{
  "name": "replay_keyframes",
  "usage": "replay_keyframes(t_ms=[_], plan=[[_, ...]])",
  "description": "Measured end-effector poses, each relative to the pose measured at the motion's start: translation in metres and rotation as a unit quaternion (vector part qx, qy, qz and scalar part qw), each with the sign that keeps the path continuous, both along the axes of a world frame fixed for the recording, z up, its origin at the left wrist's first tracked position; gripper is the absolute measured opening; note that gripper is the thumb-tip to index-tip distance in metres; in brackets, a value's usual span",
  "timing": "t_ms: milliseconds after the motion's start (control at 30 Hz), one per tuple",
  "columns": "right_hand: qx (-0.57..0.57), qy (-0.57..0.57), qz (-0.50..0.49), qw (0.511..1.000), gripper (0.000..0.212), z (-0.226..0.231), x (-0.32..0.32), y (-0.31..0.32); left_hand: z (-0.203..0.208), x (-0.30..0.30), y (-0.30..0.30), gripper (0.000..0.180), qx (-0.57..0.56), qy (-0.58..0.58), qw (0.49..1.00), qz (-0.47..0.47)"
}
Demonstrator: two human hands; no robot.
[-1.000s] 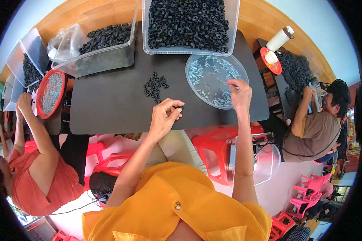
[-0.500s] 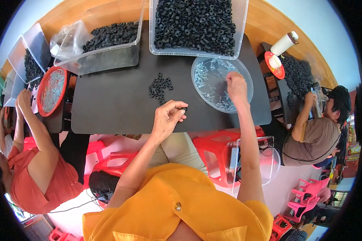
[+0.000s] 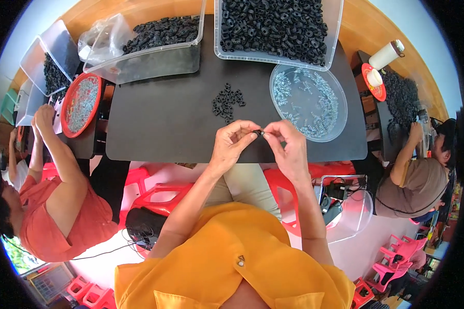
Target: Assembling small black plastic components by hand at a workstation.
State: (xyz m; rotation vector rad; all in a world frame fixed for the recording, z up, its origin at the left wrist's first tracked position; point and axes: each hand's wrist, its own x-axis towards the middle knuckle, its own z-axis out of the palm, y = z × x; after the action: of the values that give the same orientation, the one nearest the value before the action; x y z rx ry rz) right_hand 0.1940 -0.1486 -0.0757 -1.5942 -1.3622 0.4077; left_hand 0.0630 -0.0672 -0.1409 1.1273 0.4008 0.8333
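Observation:
My left hand (image 3: 231, 147) pinches a small black plastic part (image 3: 257, 133) between thumb and fingertips, above the table's near edge. Against that part my right hand (image 3: 290, 148) holds a tiny silvery spring (image 3: 263, 132), its thumb and forefinger closed. Whether the spring sits inside the part is too small to tell. Beyond my hands a loose cluster of black plastic parts (image 3: 227, 102) lies on the dark table (image 3: 160, 118). A round clear plastic tray (image 3: 305, 103) with many small silvery springs is to the right.
A clear bin (image 3: 273, 61) heaped with black parts stands at the back, another clear bin (image 3: 149, 72) to its left. Co-workers sit at left (image 3: 67, 216) and right (image 3: 415, 180). At far left is a red tray (image 3: 94, 110); a white bottle (image 3: 385, 55) stands at far right.
My right hand has left the round tray and come down and left to meet my left hand, now with a spring in its fingertips. The view has shifted slightly.

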Motion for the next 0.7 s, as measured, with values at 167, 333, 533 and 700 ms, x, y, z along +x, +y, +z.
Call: replay_keyframes(t_ms=[167,333,533,700], plan=[[-0.002,-0.057,0.009,0.998,0.011,-0.005,0.004,-0.001,-0.002,0.0,-0.002,0.017,0.0,0.001,1.0,-0.004],[-0.053,0.077,-0.042,0.995,0.013,-0.002,0.001,-0.003,-0.006,0.0,-0.004,0.017,-0.002,0.025,1.0,-0.017],[-0.061,0.096,-0.031,0.993,0.011,-0.006,0.003,-0.002,0.0,-0.002,-0.004,0.017,-0.018,0.009,1.0,-0.024],[0.059,-0.019,-0.035,0.997,0.014,-0.01,-0.005,-0.004,-0.002,-0.002,-0.001,0.017,-0.021,-0.006,0.999,-0.04]])
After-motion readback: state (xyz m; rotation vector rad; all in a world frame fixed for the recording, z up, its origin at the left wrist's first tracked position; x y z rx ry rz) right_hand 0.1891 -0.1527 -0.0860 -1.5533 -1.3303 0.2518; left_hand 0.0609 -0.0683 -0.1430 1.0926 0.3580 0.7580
